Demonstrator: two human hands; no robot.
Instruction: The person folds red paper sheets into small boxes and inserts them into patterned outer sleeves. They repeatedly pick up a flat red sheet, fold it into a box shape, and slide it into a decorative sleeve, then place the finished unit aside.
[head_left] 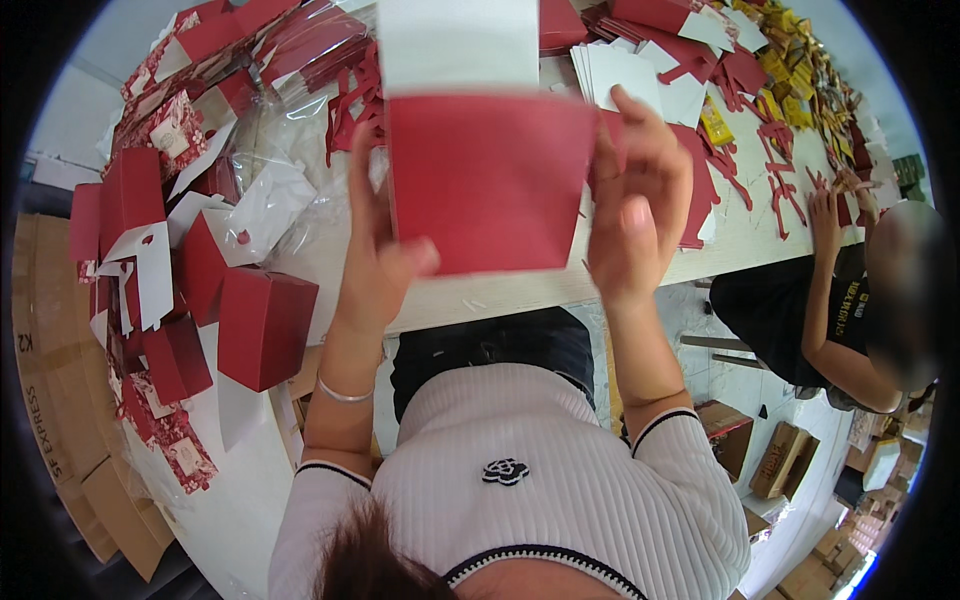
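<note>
Raised in front of me above the table is a red cardboard box (487,185), slightly blurred, with a white flap (458,45) standing up from its far edge. My left hand (378,235) grips its left side, the thumb over the near left corner and the fingers along the edge. Along the right side, my right hand (640,190) has its fingers curved against the edge, with a bit of red card between them; the thumb is lifted off the box face.
Folded red boxes (265,325) and clear plastic wrap (290,150) crowd the left of the table. White cards (615,80), red card strips (785,175) and yellow packets (790,85) lie to the right. Another person (840,310) works at the right edge; cartons (785,460) sit on the floor.
</note>
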